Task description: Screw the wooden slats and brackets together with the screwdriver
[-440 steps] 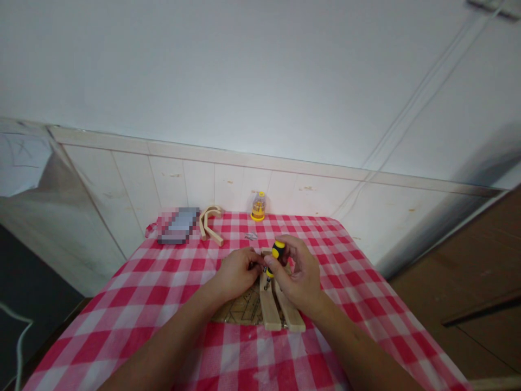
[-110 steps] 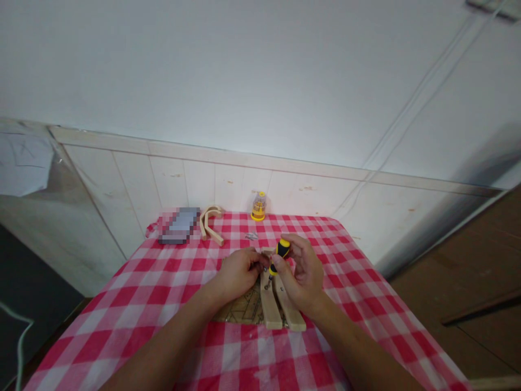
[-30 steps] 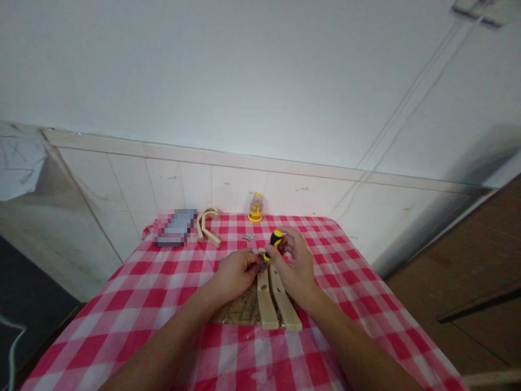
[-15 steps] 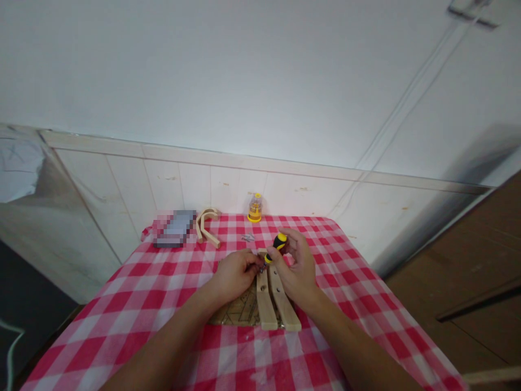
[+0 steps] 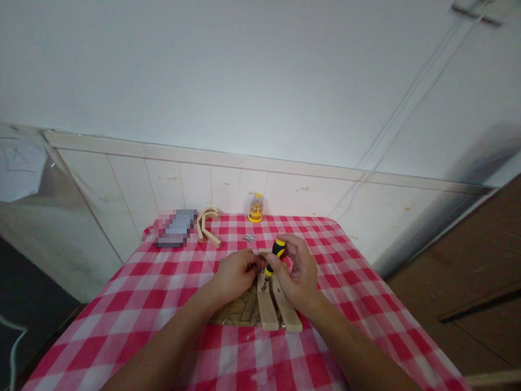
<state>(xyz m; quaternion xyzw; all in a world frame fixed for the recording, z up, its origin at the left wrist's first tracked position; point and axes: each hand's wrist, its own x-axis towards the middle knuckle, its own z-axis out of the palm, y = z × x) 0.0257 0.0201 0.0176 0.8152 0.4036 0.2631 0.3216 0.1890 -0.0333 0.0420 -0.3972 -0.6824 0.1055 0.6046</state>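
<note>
My right hand is closed round a short yellow-and-black screwdriver, held tilted with its tip down on the left of two pale wooden slats. The slats lie side by side on a brown patterned board. My left hand rests curled at the far end of the slats, fingers pinched beside the screwdriver tip; what they pinch is too small to make out.
The red-and-white checked tablecloth covers the table. At the back lie a blurred dark flat object, curved wooden pieces, a small yellow bit holder and loose screws. A white panelled wall stands behind; wooden floor lies right.
The screwdriver has tipped more upright and its tip has dropped onto the left slat. Both hands stay at the slats' far end; the view shifted slightly.
</note>
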